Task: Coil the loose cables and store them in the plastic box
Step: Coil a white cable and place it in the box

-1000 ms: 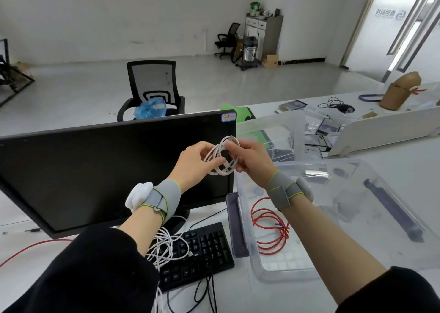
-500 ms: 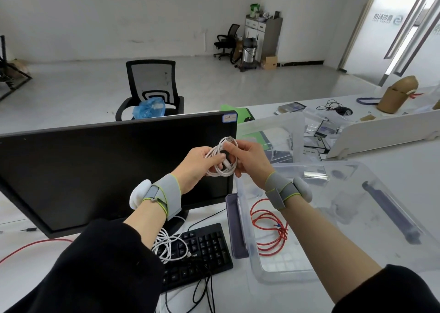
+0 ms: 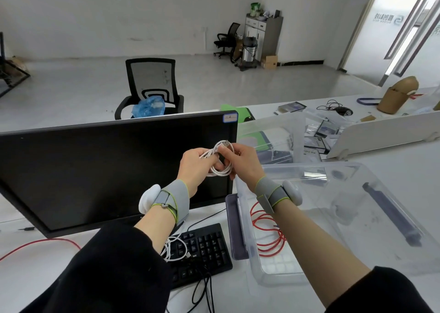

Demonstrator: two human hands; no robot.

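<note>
White cable (image 3: 220, 167): small coil held between both hands in front of the monitor (image 3: 114, 169). Left hand (image 3: 195, 167) grips the coil's left side, fingers curled through it; right hand (image 3: 242, 162) pinches the plug end, now standing up clear above the coil rather than tucked in as a second ago. Plastic box (image 3: 269, 274): below the right hand, holding a red coiled cable (image 3: 266, 231), partly hidden by the right forearm. More white cable (image 3: 175, 248), beneath the left forearm on the keyboard (image 3: 204, 250), is cut off by the sleeve.
</note>
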